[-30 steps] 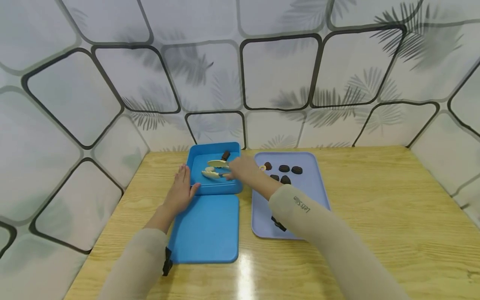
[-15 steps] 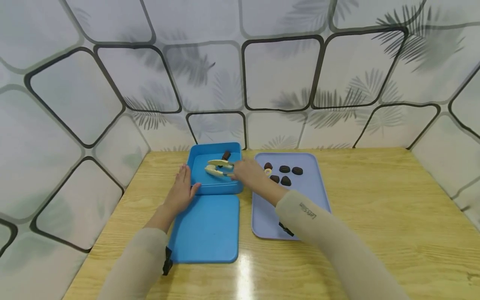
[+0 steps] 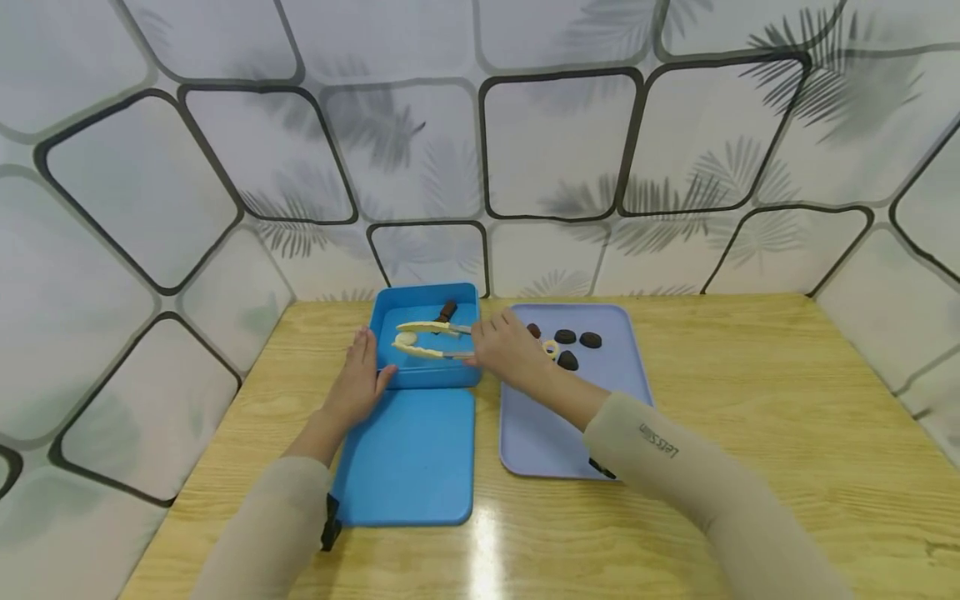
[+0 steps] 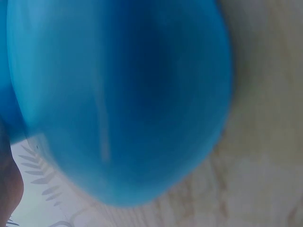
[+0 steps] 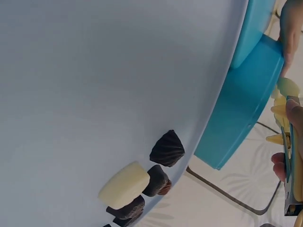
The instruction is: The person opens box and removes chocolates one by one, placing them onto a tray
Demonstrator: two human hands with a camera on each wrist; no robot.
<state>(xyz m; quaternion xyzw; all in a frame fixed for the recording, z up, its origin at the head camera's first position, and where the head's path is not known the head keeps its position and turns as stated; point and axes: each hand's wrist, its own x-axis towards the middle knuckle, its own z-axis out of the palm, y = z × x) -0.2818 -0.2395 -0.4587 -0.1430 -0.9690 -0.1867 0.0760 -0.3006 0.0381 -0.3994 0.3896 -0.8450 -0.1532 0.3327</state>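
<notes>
My right hand [image 3: 513, 346] grips a pair of tongs [image 3: 426, 327] with pale yellow tips and metal arms. The tongs reach leftward over the blue box [image 3: 427, 377]. Between their tips is a small rounded cream-coloured piece [image 3: 406, 338]. Farther back inside the box lies a dark brown, chocolate-like bar [image 3: 447, 311]. My left hand [image 3: 352, 383] rests against the box's left side, fingers straight, thumb at the front corner. The right wrist view shows the tongs [image 5: 294, 165] side-on in the right hand; in the left wrist view a blurred blue wall fills much of the picture.
A flat blue lid [image 3: 408, 458] lies in front of the box. To the right stands a lilac tray [image 3: 536, 433] with several dark chocolate-like pieces [image 3: 591, 340] and a cream ring-shaped piece [image 3: 551, 348] toward its back. A patterned wall [image 3: 558, 150] rises behind the table.
My right hand has shifted to the right, exposing more of the tongs. Their tips and the cream piece now appear farther left in the box. My left hand has stayed in place.
</notes>
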